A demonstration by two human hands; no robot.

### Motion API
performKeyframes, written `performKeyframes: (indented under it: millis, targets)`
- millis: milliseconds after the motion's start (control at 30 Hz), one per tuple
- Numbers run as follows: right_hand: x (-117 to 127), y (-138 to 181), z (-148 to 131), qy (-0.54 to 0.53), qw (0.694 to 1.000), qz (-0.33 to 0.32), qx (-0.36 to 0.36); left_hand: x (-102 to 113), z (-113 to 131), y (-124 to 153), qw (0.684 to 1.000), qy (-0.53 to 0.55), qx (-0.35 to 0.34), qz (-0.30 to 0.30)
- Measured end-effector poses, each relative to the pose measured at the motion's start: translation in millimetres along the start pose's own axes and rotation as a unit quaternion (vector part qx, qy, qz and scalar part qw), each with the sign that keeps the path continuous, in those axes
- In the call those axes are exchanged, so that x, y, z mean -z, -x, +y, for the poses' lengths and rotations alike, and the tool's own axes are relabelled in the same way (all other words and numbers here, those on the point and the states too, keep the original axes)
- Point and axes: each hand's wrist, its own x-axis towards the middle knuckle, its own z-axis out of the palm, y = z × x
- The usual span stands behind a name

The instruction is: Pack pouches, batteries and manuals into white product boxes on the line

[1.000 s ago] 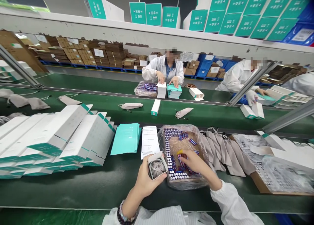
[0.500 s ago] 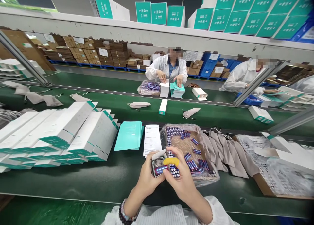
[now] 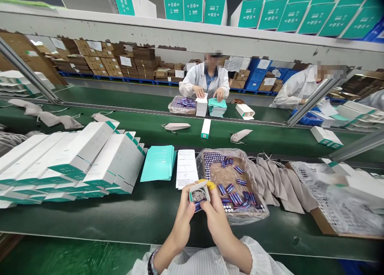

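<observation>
A small white box (image 3: 194,187) is held between my two hands with its open end facing up at me. Bunched grey cloth, like a pouch, fills the opening (image 3: 198,195). Blue batteries (image 3: 198,205) lie at the near edge of that opening. My left hand (image 3: 182,217) is closed round the box's left side, thumb at the front. My right hand (image 3: 218,219) closes on the right side, its thumb against the batteries and a yellow-covered finger curled over the far rim. The box's lower part is hidden by my hands.
Right of my hands stands a plastic-lined battery tray (image 3: 261,211). Teal booklets (image 3: 157,163) and printed sheets (image 3: 186,167) lie ahead. White-teal boxes (image 3: 87,155) are piled left; grey pouches (image 3: 279,183) lie right. Across the green belt (image 3: 144,127), a co-worker (image 3: 207,81) handles boxes.
The batteries in my fingers have moved into the box opening, and my right hand has closed in round the box. Pouches and the box on the belt have shifted right.
</observation>
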Motion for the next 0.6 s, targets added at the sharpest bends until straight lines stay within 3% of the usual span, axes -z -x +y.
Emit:
performKeyframes:
  millis: [300,500,600]
  targets:
    - [20,-12,14,-0.165,0.977,-0.134,0.032,-4,-1,-5,0.996,0.011,0.026,0.088]
    - [17,-17,13,-0.138,0.983,-0.12,0.017,-14,15,-13,0.994,-0.003,0.024,0.104]
    - [12,-20,13,-0.119,0.987,-0.099,0.048,-9,14,-18,0.992,-0.035,-0.047,0.111]
